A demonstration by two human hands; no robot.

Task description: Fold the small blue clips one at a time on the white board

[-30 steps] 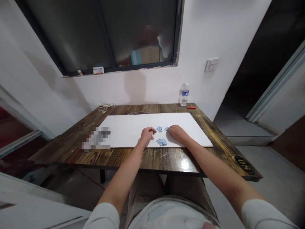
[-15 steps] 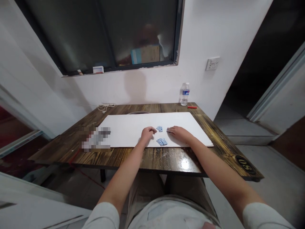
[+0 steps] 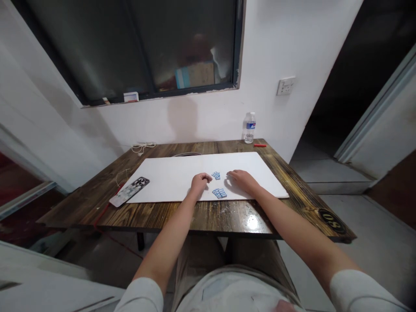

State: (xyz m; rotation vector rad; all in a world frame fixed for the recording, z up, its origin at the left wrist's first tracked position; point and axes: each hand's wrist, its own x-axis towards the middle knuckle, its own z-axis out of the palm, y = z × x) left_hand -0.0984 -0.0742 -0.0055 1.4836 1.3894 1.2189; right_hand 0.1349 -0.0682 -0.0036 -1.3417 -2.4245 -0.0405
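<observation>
On the white board lie two small fanned groups of flat blue-and-white pieces, too small to read. The far group sits between my hands; the near group is closer to the board's front edge. My left hand rests just left of the far group, fingers loosely bent, thumb a little apart, nothing visible in it. To the right of that group, my right hand hovers low over the board with its fingers stretched out and nothing seen in them.
A phone in a patterned case overlaps the board's left end, a red cord beside it. Along the back of the wooden table are a white cable, a water bottle and a red pen-like object.
My right hand has lifted slightly from the board, its fingers less flat. The left hand stays by the far group. Both groups of pieces look unchanged; the view has shifted slightly.
</observation>
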